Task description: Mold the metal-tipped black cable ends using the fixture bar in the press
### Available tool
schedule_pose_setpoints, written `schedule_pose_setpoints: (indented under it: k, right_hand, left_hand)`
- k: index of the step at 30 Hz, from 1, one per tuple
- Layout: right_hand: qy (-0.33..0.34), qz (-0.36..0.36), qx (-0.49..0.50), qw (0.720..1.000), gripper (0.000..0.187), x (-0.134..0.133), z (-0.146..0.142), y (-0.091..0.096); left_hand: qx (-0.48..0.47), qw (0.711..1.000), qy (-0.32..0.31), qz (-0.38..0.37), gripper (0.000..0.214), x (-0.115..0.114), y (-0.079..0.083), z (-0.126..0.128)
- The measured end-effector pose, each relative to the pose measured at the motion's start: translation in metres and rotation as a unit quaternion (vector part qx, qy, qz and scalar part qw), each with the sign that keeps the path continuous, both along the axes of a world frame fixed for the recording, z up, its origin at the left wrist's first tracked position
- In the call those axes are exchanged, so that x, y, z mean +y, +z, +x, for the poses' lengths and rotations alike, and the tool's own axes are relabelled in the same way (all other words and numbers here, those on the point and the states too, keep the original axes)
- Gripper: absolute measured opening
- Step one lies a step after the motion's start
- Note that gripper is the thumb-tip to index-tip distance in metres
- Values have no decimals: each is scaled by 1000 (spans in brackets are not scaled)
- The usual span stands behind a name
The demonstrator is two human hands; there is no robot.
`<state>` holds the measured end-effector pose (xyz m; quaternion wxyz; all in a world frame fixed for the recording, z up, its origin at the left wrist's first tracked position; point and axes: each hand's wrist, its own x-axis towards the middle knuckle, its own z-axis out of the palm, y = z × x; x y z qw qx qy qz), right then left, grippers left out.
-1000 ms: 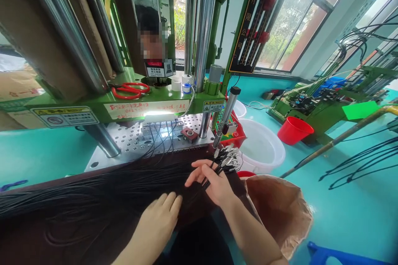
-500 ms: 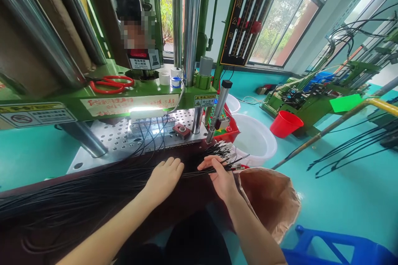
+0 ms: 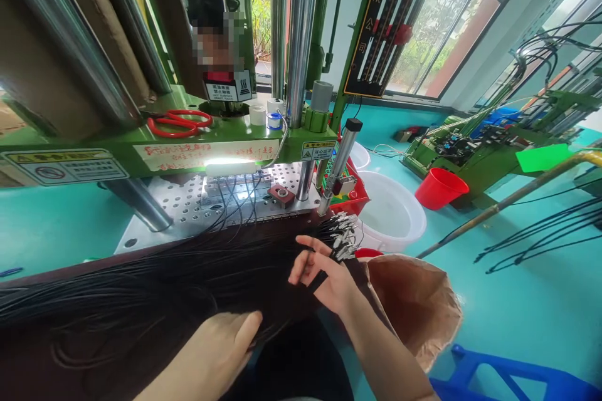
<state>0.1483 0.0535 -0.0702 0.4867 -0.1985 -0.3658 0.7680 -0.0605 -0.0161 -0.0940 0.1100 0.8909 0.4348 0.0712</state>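
Note:
A thick spread of black cables (image 3: 155, 288) lies along the dark table, with silver and white connector ends (image 3: 345, 235) bunched at its right end. Loosely curled around a few cables close to those connectors is my right hand (image 3: 327, 272); dark strands show between its fingers and palm. My left hand (image 3: 221, 341) is closed at the near edge of the cables, thumb on top. Thin strands come out beside its thumb, and its other fingers are mostly hidden.
Behind the cables stands a green press (image 3: 277, 147) with a perforated metal plate (image 3: 183, 200). Red-handled scissors (image 3: 181, 123) lie on the press. To the right are a paper-lined bin (image 3: 414, 307), a white tub (image 3: 399, 207), a red bucket (image 3: 441, 188) and a blue stool (image 3: 512, 369).
My left hand has moved down toward me and slightly left, away from my right hand. My right hand has turned and curled its fingers near the connectors. The view has shifted slightly.

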Motion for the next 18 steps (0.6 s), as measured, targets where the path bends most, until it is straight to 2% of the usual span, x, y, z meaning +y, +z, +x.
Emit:
schedule_pose_setpoints:
  k: [4,6,9,12,14,15,16,18]
  right_hand:
    - [8,14,-4,1000,20,-4,-10,-4]
    - [-11,9,10,1000,20,-7,-12,-6]
    - [-89,-30,49,994,24,-7,-9,-6]
    - [-169,-51,41,983,39,-2,-2,-1]
    - [-211,-14,7,977,45,0,0,1]
    - [-219,20,-15,975,43,0,0,2]
    - [-215,57,-40,974,38,0,-1,2]
    - [-162,127,-86,975,35,-4,-8,0]
  left_hand:
    - [16,1000,-4,-22,30,-20,-1,-11]
    - [20,999,30,-39,26,-20,4,-8]
    - [19,990,111,-84,18,-8,16,4]
    - [11,983,153,-104,19,6,25,15]
    - [8,980,164,-114,20,10,27,16]
    - [8,979,159,-124,21,10,27,15]
    - [4,980,143,-138,21,10,28,12]
    - [-36,975,80,-205,15,8,28,8]
